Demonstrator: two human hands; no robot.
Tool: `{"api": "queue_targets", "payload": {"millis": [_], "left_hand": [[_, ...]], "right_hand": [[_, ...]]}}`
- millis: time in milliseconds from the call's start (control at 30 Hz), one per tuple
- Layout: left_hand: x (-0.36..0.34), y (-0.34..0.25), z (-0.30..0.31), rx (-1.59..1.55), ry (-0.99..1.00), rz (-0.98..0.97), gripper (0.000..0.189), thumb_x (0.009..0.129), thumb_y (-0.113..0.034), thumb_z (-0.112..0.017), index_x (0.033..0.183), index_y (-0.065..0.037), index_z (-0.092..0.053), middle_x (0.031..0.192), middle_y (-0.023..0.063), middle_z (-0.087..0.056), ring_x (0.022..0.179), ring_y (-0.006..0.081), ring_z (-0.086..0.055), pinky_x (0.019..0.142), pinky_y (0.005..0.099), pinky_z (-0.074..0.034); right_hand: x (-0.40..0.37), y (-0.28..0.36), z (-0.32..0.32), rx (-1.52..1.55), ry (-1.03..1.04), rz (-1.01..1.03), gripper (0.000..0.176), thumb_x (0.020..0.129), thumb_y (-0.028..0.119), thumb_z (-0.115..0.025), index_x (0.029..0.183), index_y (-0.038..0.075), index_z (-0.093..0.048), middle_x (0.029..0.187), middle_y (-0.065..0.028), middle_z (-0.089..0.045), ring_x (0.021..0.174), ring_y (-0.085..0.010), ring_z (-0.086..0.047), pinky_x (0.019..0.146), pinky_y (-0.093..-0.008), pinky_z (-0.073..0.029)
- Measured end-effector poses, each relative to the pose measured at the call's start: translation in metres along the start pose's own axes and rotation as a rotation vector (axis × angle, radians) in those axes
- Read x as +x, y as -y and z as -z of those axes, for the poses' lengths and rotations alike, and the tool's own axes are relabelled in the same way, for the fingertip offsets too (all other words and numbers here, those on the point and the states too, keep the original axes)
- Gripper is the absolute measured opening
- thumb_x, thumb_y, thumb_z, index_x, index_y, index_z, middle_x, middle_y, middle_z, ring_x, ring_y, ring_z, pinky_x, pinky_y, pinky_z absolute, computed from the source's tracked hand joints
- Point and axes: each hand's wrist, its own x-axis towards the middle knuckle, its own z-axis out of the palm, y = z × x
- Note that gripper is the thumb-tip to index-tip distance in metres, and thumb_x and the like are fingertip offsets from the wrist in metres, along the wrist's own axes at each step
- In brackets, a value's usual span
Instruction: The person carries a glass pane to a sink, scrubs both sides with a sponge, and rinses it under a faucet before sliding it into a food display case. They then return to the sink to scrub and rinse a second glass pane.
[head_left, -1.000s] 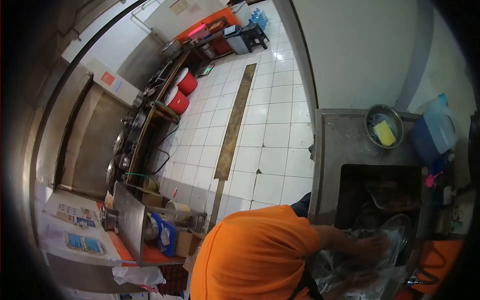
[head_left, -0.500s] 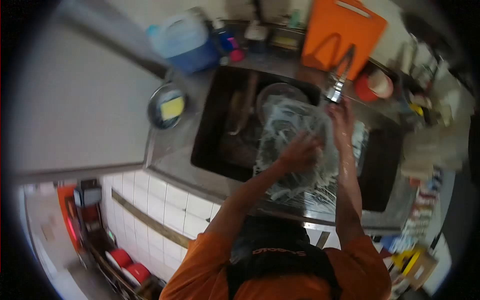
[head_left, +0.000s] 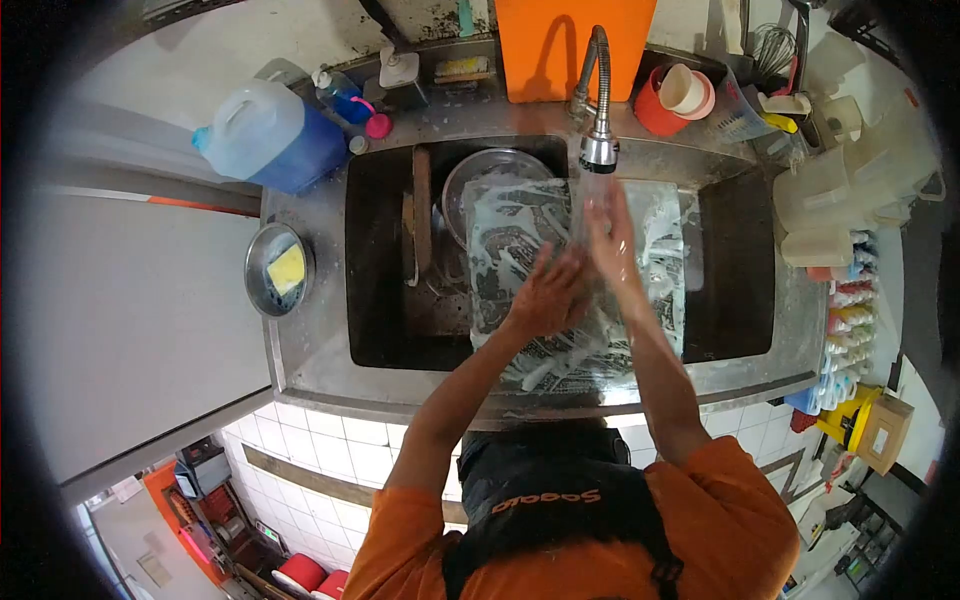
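So from my head cam: I'm at the sink [head_left: 372, 300] with a flat, see-through panel [head_left: 490, 290] covered in white suds. It's lying across the basin just in front of the faucet [head_left: 599, 150], and honestly I can't tell if it's glass or plastic. My left hand [head_left: 547, 293] is spread palm-down on it, a bit to the left of the faucet. What's changed is my right hand [head_left: 612, 235]: it has come up off the suds to right under the spout, fingers in the running water. So I'd say that one's getting wet rather than rubbing, and the left is the one keeping contact with the panel. Hands are near each other but apart, and neither is gripping anything.

Streaky foam is all over the panel, and a round metal dish [head_left: 452, 190] pokes out from behind it, left of the faucet.

Further left of the faucet, on the counter [head_left: 310, 350], there's a small metal bowl [head_left: 254, 285] with a yellow sponge [head_left: 286, 270] in it, plus a big jug of blue liquid [head_left: 300, 150]. Behind the faucet stands an orange cutting board [head_left: 525, 50]. Just right of it are some nested cups [head_left: 655, 112], with a whisk [head_left: 775, 48] farther right.
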Motion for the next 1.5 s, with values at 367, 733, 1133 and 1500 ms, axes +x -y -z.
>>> {"api": "queue_targets", "payload": {"millis": [367, 733, 1133, 1500], "left_hand": [[0.005, 0.001, -0.009, -0.394, 0.012, 0.042, 0.057, 0.099, -0.036, -0.042, 0.142, 0.002, -0.042, 0.15, 0.0228, -0.036, 0.142, 0.0398, -0.028, 0.116, 0.058, -0.011], [0.003, -0.025, -0.009, -0.119, 0.013, -0.149, 0.06, 0.097, -0.039, -0.044, 0.145, -0.005, -0.038, 0.153, 0.016, -0.033, 0.143, 0.0378, -0.025, 0.115, 0.0587, -0.014], [-0.049, -0.017, 0.003, -0.07, 0.184, -0.196, 0.064, 0.095, -0.044, -0.047, 0.146, -0.007, -0.037, 0.155, 0.0154, -0.029, 0.147, 0.035, -0.015, 0.117, 0.0595, -0.006], [-0.014, -0.046, -0.013, -0.08, 0.016, 0.045, 0.059, 0.094, -0.037, -0.051, 0.142, -0.005, -0.041, 0.151, 0.0153, -0.035, 0.143, 0.039, -0.023, 0.114, 0.0618, -0.013]], "right_hand": [[-0.086, -0.01, 0.012, -1.054, 0.559, 0.128, 0.063, 0.093, 0.035, -0.055, 0.143, 0.0, -0.04, 0.151, -0.0262, -0.029, 0.144, -0.042, -0.019, 0.116, -0.059, -0.011], [-0.082, -0.051, 0.068, -1.221, 0.15, -0.023, 0.058, 0.098, 0.029, -0.044, 0.152, 0.015, -0.028, 0.158, -0.0148, -0.02, 0.146, -0.0382, -0.017, 0.117, -0.0555, -0.008], [-0.026, -0.071, 0.015, -1.358, 0.05, 0.061, 0.067, 0.097, 0.044, -0.042, 0.151, 0.008, -0.028, 0.157, -0.0156, -0.025, 0.146, -0.034, -0.019, 0.118, -0.0555, -0.005], [-0.073, -0.074, 0.086, -1.152, -0.043, 0.112, 0.05, 0.098, 0.038, -0.043, 0.145, 0.019, -0.043, 0.152, -0.0128, -0.036, 0.141, -0.0377, -0.03, 0.117, -0.0538, -0.012]]}}
